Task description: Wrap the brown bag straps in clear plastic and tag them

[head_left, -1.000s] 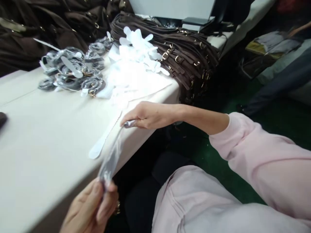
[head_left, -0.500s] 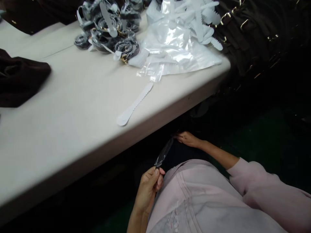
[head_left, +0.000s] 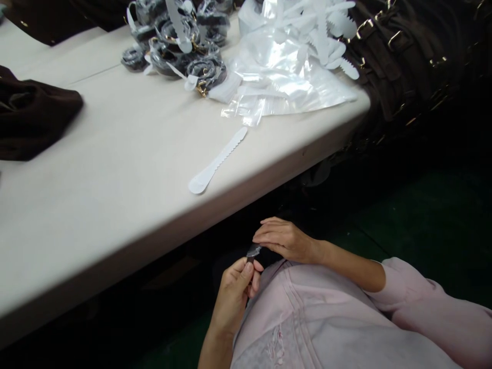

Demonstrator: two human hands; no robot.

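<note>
Below the table edge, my left hand (head_left: 241, 279) pinches a dark strap (head_left: 250, 259) between thumb and fingers. Shiny clear plastic film (head_left: 253, 250) covers the bit of strap that rises out of that grip. My right hand (head_left: 285, 240) is closed over the strap's upper part, its fingers long and bent across it just above the left hand. The thumb side of the right hand and the strap beyond it are hidden. On the table, a white paper strip (head_left: 217, 163) with one wavy edge lies near the front edge, away from both hands.
Several coiled dark straps in clear plastic (head_left: 205, 72) are heaped at the back of the white table (head_left: 115, 169). Beside them lie clear plastic bags (head_left: 284, 77) and a pile of white strips (head_left: 323, 36). Dark buckled straps (head_left: 400, 56) hang at right; a dark brown item (head_left: 38, 115) sits left.
My right hand has come down along the strap, close to my left hand, so less of the plastic-covered strap shows between them. My left hand keeps its pinch. The view has shifted slightly.
</note>
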